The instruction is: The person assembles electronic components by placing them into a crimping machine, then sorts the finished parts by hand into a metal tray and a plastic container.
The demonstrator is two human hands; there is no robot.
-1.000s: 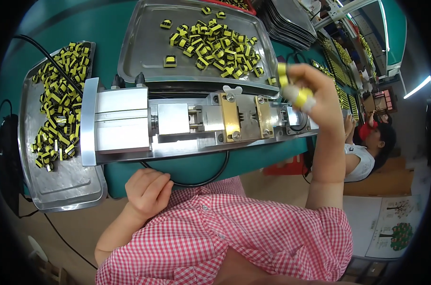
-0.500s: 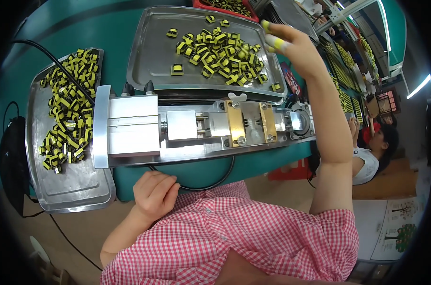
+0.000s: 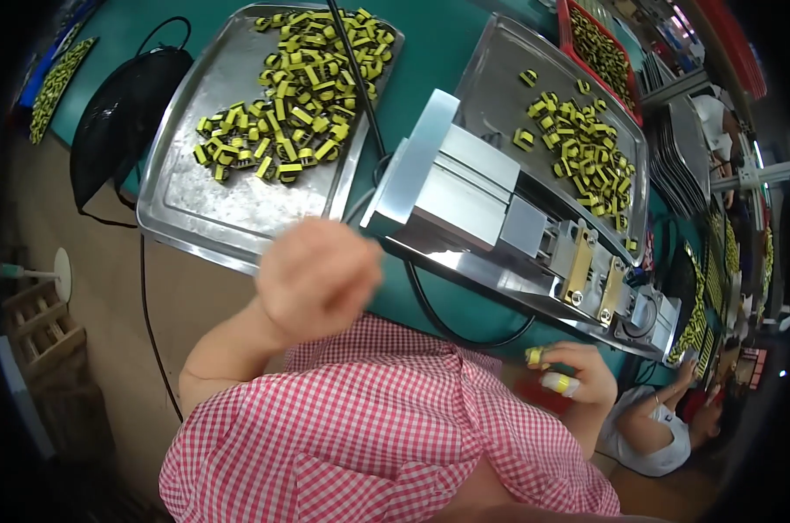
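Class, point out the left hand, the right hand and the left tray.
Left hand point(image 3: 318, 279): head view, its blurred middle.
Right hand point(image 3: 586, 375): head view, back of hand.
Left tray point(image 3: 207, 207): head view, bare floor.

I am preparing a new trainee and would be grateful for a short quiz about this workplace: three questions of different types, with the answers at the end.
1. Fill in: among the fingers of the right hand, one wears a white and ____ wrapping.
2. Which hand is nearest to the tray at the picture's left? A) a co-worker's hand B) the right hand C) the left hand
3. True or false: yellow-and-black parts lie in the tray on the far side of the metal machine.

Key:
1. yellow
2. C (the hand is blurred)
3. True
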